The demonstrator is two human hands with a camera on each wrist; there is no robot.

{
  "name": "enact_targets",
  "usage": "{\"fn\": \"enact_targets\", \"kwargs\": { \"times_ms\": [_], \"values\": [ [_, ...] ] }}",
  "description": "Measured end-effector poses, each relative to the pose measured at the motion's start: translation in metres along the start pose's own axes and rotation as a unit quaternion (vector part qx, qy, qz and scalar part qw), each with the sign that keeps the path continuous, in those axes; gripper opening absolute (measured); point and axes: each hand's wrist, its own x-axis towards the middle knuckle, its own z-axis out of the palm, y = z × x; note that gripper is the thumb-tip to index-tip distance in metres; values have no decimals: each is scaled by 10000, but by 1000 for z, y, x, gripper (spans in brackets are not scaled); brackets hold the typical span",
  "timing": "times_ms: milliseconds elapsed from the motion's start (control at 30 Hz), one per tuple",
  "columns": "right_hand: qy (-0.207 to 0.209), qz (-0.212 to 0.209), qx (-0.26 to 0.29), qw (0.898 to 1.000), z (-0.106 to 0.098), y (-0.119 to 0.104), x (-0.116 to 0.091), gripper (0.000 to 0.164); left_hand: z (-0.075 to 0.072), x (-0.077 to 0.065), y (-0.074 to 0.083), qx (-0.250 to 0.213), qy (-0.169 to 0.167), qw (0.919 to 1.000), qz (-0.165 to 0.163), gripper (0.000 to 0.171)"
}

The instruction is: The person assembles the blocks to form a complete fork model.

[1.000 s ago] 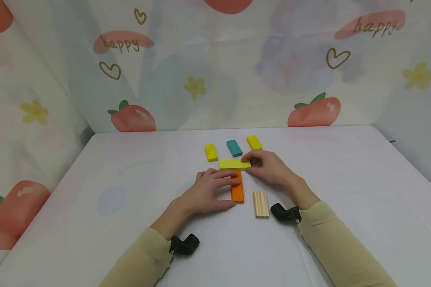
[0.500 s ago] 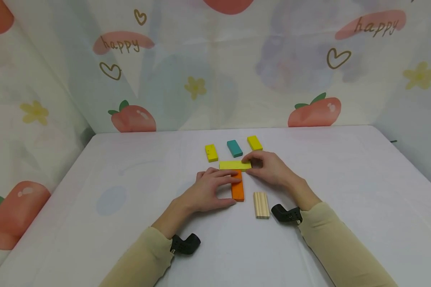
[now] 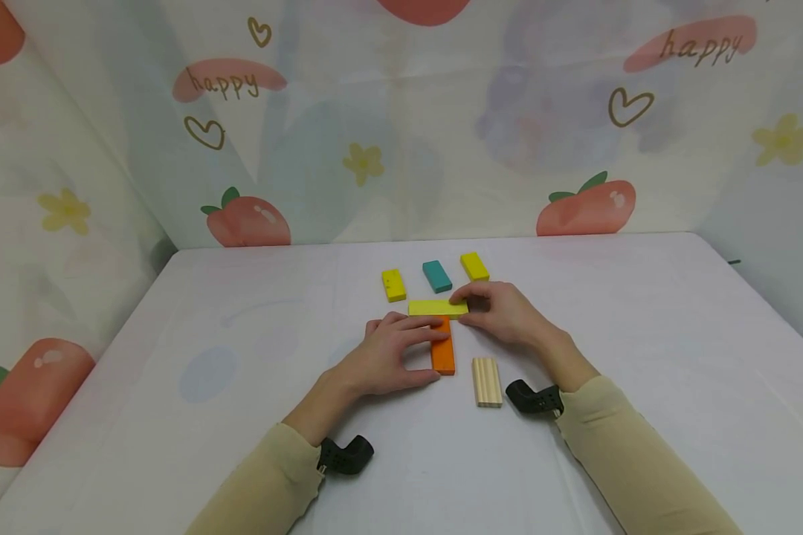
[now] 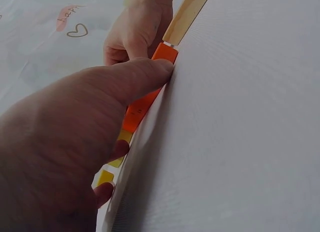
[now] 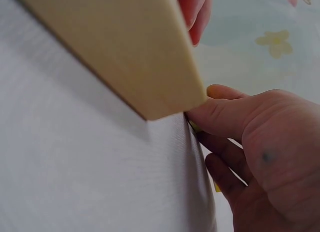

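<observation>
Your left hand (image 3: 384, 358) is gripping the orange block (image 3: 444, 353), which is pointing away from you on the worktop (image 3: 140, 431). Your right hand (image 3: 505, 312) is pinching the right end of the crosswise yellow block (image 3: 430, 307), lying at the orange block's far end.

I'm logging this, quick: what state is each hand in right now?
Left hand: holding the orange block.
Right hand: pinching the right end of the crosswise yellow block.
</observation>
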Motion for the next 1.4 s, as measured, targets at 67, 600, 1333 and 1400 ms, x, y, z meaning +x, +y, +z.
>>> {"fn": "enact_targets", "kwargs": {
  "times_ms": [67,600,1333,1400],
  "values": [
    [-7,-21,-22,10000,0,0,1,30,-1,0,0,7,6,10000,-5,53],
    [-53,-115,98,9999,0,-1,3,30,-1,-2,-1,9,-1,10000,-62,56],
    [27,55,390,9992,-10,6,-1,38,-10,-7,-19,-759,839,9935,-91,56],
    [46,127,437,9990,-11,5,-2,39,-11,-6,-21,-800,900,9927,-118,55]
  ]
}}
